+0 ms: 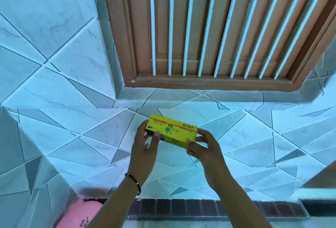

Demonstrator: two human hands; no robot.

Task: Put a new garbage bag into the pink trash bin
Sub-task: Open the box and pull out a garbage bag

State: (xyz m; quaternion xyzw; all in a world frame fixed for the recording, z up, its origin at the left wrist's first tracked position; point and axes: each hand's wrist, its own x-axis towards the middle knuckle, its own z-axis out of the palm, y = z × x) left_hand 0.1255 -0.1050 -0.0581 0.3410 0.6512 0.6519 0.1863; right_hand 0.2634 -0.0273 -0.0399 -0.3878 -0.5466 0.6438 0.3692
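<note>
Head view: both hands up in front of a tiled wall, holding a yellow box (171, 133) of garbage bags between them. Box is off any surface, held in the air, long axis running left-right and tilted a bit down toward the right. Printing reads upside down from here.

Left hand (145, 147) is at the box's left end, thumb (156, 134) pressed on the near face, other fingers wrapped round the end, so it's pinching that end. There's a bead bracelet (133, 179) on that wrist. Right hand (203, 146) grips the right end, thumb on the near lower corner, fingers curled behind the box. Both are closed on it, neither spread.

Pink bin (81, 215) is low at bottom left, only part of it in frame, well apart from the box and below the left forearm. Can't tell if it's lined or bare.

Above is a brown wooden window (218, 28) w/ white bars.

Judgement: early stage; no bag out yet. Box ends sit right at each hand, so the next job prob. is opening one end. Left hand is nearer the bin for the drop later.
</note>
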